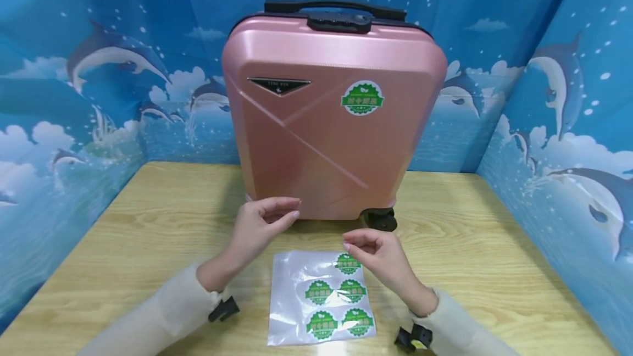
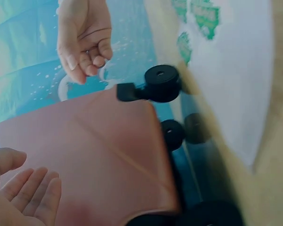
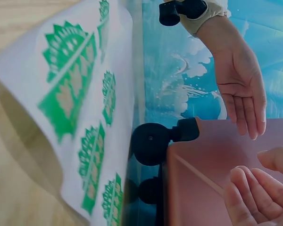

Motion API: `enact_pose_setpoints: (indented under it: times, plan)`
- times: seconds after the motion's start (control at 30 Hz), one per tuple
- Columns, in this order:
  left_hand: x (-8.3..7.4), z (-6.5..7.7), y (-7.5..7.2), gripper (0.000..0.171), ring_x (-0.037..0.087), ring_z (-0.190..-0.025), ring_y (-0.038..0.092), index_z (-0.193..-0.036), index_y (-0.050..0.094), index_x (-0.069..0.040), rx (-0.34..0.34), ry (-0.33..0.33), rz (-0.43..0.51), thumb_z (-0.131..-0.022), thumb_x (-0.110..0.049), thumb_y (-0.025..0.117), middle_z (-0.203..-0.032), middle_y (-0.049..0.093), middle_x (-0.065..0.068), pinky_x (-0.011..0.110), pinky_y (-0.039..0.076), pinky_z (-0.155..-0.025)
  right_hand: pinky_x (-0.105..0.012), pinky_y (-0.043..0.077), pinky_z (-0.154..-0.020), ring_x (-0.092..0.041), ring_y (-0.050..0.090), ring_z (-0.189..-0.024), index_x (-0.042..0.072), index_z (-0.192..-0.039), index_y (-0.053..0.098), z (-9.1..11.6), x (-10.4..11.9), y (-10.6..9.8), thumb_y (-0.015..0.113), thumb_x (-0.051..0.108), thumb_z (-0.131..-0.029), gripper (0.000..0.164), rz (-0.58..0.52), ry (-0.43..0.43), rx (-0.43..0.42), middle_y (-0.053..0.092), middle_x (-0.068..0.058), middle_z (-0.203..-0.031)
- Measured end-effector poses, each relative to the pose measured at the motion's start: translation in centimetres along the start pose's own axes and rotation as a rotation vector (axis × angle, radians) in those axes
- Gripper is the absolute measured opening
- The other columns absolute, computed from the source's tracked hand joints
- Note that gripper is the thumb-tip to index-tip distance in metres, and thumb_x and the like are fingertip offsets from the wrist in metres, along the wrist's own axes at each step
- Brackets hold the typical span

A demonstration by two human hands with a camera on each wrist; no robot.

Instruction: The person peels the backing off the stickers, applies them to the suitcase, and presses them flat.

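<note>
A pink hard-shell suitcase (image 1: 316,142) stands upright on the table. One round green-and-white sticker (image 1: 362,98) is on its upper right front. My left hand (image 1: 262,228) hovers before the suitcase's lower left, fingers relaxed and holding nothing. The right hand (image 1: 381,260) is over the upper right edge of a white sticker sheet (image 1: 287,306), its fingers loosely bent with nothing seen between them. Several green round stickers (image 1: 321,324) remain on the sheet, mostly along its right side. In the right wrist view the right hand (image 3: 259,195) shows an empty palm side.
A black handle (image 1: 336,4) tops the suitcase, and a black wheel (image 1: 381,220) sits at its lower right. Behind and beside the wooden table (image 1: 494,268) hangs a blue dolphin-print curtain (image 1: 188,32). A dark triangular badge (image 1: 278,85) is on the suitcase's upper left.
</note>
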State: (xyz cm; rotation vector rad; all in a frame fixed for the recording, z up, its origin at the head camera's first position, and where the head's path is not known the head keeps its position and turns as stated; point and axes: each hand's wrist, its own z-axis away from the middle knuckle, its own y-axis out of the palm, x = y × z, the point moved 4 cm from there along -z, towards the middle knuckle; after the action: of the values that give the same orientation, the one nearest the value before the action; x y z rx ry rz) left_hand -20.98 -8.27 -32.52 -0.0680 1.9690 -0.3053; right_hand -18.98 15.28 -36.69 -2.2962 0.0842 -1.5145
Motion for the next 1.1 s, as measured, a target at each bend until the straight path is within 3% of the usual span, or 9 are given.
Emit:
enact_pose_setpoints:
  times: [0.2,0.5,0.73,1.1]
  plan:
    - [1.6,0.9,0.1,0.025,0.019,-0.092,0.068,-0.107,0.068,0.002,0.024,-0.075,-0.014,-0.083,-0.006,0.07,-0.105,0.069,0.017,0.024,0.055,-0.076,-0.025,0.056,-0.065,-0.019,0.069,-0.076,-0.006,-0.098,0.068,0.4,-0.5,0.8,0.07,0.006,-0.083,0.019,-0.022,0.04,0.029,0.07,-0.017,-0.09]
    - [4.0,2.0,0.4,0.03,0.022,-0.093,0.067,-0.111,0.065,0.004,0.082,-0.213,0.031,-0.084,-0.007,0.07,-0.108,0.068,0.017,0.023,0.054,-0.077,-0.023,0.055,-0.068,-0.015,0.067,-0.078,-0.011,-0.102,0.065,1.2,-1.7,2.3,0.071,0.007,-0.083,0.027,-0.074,0.164,0.126,0.069,-0.02,-0.095]
    - [5.6,2.9,0.9,0.033,0.025,-0.097,0.065,-0.115,0.062,0.005,0.142,-0.306,0.03,-0.084,-0.007,0.069,-0.115,0.063,0.022,0.024,0.053,-0.08,-0.022,0.055,-0.071,-0.008,0.065,-0.079,-0.011,-0.101,0.065,1.9,-2.1,3.4,0.07,0.008,-0.083,0.026,-0.103,0.207,0.193,0.068,-0.022,-0.095]
    - [7.2,4.3,1.0,0.048,0.035,-0.116,0.054,-0.122,0.057,0.006,0.176,-0.384,0.018,-0.081,-0.013,0.073,-0.124,0.058,0.022,0.045,0.041,-0.101,-0.021,0.054,-0.069,-0.008,0.064,-0.077,-0.01,-0.101,0.066,2.6,-2.4,4.1,0.07,0.006,-0.083,0.025,-0.104,0.291,0.239,0.069,-0.018,-0.092]
